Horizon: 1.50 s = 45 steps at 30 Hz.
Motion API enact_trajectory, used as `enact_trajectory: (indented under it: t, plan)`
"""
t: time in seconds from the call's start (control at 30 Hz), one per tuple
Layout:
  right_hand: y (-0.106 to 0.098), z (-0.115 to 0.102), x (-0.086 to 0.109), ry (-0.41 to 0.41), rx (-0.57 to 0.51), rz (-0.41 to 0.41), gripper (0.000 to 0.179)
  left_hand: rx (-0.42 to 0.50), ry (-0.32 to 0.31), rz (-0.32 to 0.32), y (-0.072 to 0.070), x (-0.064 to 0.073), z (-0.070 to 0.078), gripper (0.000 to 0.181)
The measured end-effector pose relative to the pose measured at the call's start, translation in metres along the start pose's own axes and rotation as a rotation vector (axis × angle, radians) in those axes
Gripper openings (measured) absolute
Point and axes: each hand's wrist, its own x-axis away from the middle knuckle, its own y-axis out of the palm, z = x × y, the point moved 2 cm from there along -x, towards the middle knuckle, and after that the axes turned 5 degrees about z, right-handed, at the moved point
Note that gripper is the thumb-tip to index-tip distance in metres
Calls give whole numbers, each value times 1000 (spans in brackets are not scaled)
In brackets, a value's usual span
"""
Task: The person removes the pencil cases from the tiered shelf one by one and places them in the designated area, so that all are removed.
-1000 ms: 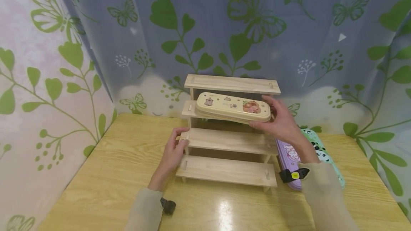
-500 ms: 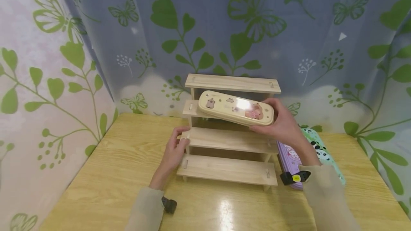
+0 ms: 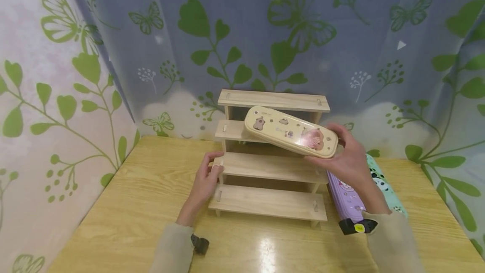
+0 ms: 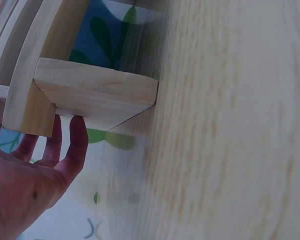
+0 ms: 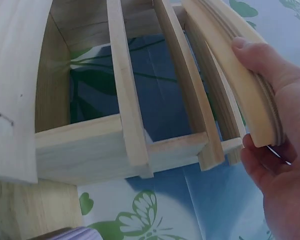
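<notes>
A tiered wooden display shelf with stepped boards stands on the table. My right hand grips the right end of a cream pencil case printed with small cartoon animals. The case is tilted, its right end lower, and overlaps the upper boards in the head view. In the right wrist view, the thumb of my right hand lies along the side of the pencil case. My left hand holds the left end of the second-lowest board. The left wrist view shows its fingertips against the shelf's wood.
A purple pencil case and a green panda-printed one lie on the table right of the shelf, partly behind my right forearm. A patterned curtain hangs behind the table.
The cream pencil case has moved right and slightly toward me with my right hand, and tilted further, its right end dropping. My left hand has stayed on the shelf.
</notes>
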Motion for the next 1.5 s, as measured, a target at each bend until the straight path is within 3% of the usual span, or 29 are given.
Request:
enact_trajectory:
  t: [0.37,0.6,1.03,1.27,1.5]
  plan:
    - [-17,7,25,-74,-17,191,92,4,-2,-15,0,1,1,39]
    - [-29,13,35,-167,-60,281,98,18,-4,-13,1,1,1,39]
    - [-49,27,52,-179,-69,383,95,11,4,-24,0,1,0,38]
    - [-61,36,63,-201,-165,465,90,-2,0,-14,1,1,0,38]
    - [-74,48,76,-136,-196,562,89,-5,10,-4,1,0,-2,39]
